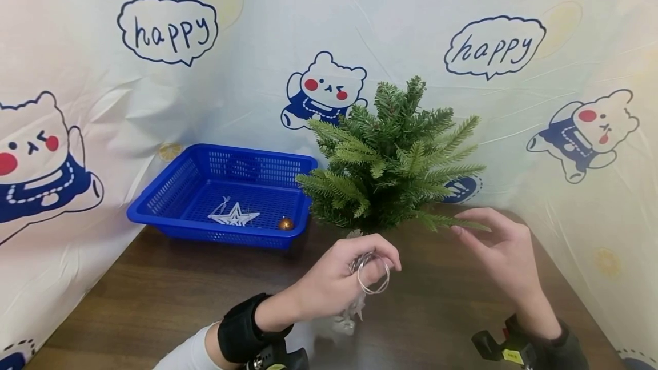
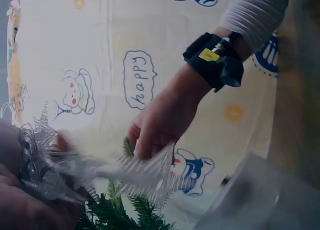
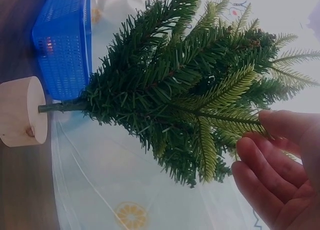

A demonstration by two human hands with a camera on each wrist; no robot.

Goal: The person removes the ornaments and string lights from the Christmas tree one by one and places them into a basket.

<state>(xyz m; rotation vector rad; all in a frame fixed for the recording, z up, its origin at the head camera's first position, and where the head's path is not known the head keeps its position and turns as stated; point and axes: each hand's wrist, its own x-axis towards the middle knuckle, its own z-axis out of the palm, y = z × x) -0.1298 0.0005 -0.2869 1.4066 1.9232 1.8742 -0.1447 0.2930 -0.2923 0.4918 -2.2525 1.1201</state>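
Observation:
A small artificial Christmas tree (image 1: pixel 380 170) stands upright in front of me on a round wooden base (image 3: pixel 22 112). My right hand (image 1: pixel 506 250) pinches the tip of a low branch (image 3: pixel 230 122) on its right side, between thumb and fingers. In front of the trunk, my left hand (image 1: pixel 331 281) grips a coiled bundle of thin silvery wire (image 1: pixel 360 261). Clear, ridged star-like pieces (image 2: pixel 145 175) hang from that bundle, blurred in the left wrist view. The head view shows some of them dangling below the left hand. Part of the trunk is hidden behind this hand.
Left of the tree, a blue perforated basket (image 1: pixel 205 237) sits on the brown wooden table (image 1: pixel 154 278). It holds a white star ornament (image 1: pixel 236 216) and a shiny orange-gold ball (image 1: pixel 285 223). A printed cloth (image 1: pixel 247 27) hangs behind and along both sides.

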